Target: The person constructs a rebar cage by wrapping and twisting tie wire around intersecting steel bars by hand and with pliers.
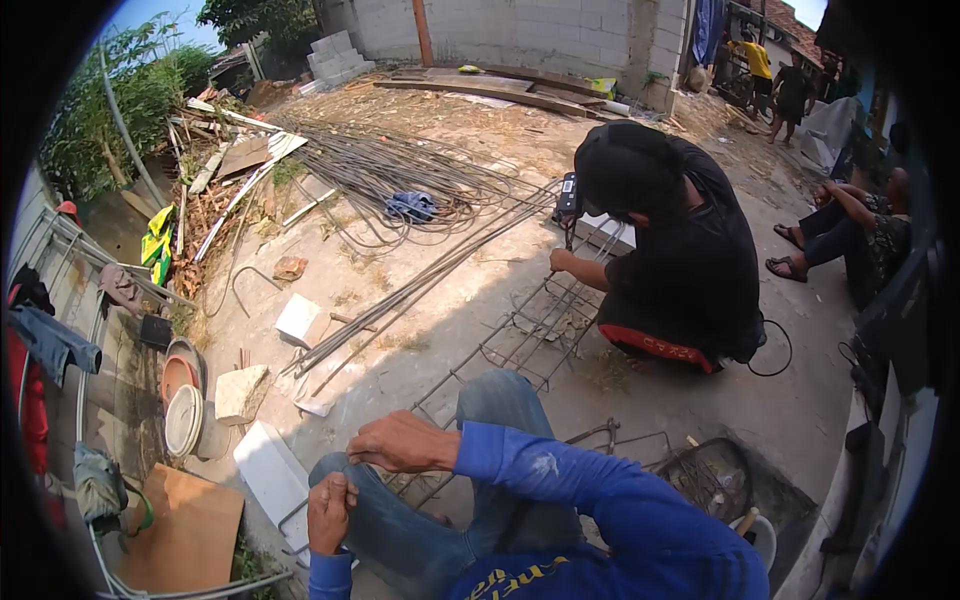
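Note:
My left hand (330, 512) is closed in a pinch above my jeans near the left knee; what it holds, if anything, is too small to name. Fingers bent together, my right hand (405, 442) is just above and to the right, over the same knee; its grip is also unclear. A long cage of tied steel bars (483, 350) lies on the ground beyond my knees, running away to the upper right. A co-worker in black (690, 240) crouches at its far part, one hand on the bars.
Long loose rods (430, 270) and a rod pile (380, 170) lie ahead. White blocks (298, 318), round basins (183, 420) and a brown board (185, 530) are at the left. A bucket (763, 540) stands lower right. Another person (865, 225) sits at the right.

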The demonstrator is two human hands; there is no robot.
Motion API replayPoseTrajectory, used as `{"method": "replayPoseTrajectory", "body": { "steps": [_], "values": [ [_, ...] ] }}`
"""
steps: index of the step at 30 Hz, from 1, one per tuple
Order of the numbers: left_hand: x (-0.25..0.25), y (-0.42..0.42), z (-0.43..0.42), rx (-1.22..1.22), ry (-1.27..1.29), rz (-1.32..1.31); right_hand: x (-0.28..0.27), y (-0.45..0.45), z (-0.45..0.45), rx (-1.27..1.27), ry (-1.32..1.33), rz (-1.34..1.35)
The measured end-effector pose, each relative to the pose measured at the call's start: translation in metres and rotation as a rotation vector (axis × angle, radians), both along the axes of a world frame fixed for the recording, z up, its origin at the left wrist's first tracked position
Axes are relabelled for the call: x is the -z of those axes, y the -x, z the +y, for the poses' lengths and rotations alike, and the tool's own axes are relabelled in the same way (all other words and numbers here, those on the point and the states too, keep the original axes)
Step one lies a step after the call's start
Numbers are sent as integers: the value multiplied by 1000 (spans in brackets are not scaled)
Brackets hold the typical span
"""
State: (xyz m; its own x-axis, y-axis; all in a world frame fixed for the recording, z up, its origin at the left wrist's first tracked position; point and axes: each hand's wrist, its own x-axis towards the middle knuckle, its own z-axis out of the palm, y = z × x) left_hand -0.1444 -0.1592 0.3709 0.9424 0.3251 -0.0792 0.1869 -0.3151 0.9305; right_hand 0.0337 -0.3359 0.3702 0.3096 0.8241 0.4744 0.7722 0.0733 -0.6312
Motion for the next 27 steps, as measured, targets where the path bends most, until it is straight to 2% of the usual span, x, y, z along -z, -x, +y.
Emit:
{"method": "replayPoseTrajectory", "body": {
  "steps": [3, 7, 8, 11, 14, 16, 19, 21, 24, 27],
  "values": [
    [-18, 2, -12, -50, -143, -61, 6, 1, 5, -70, 26, 103],
    [-25, 7, 11, -78, -44, -81, -18, -3, -5, -149, 139, 360],
    [-29, 8, 17, -75, -5, -75, -18, -10, -6, -248, 249, 446],
    [-23, 13, 36, -54, 166, -32, -30, -6, -11, -340, 263, 563],
    [-20, 21, 43, -55, 312, 13, -28, 3, -14, -396, 209, 343],
    [-15, 28, 54, -39, 434, 40, -26, 7, -15, -468, 181, 394],
    [-12, 34, 70, -89, 449, -41, -14, 10, -10, -495, 93, 432],
    [-13, 39, 77, -101, 463, -62, -11, 10, -10, -410, 93, 283],
    [-22, 39, 77, -56, 244, -16, 1, 10, -9, -211, 185, 24],
    [-43, 37, 59, -83, -5, -38, -3, 8, -6, -70, 223, -57]
  ]
}}
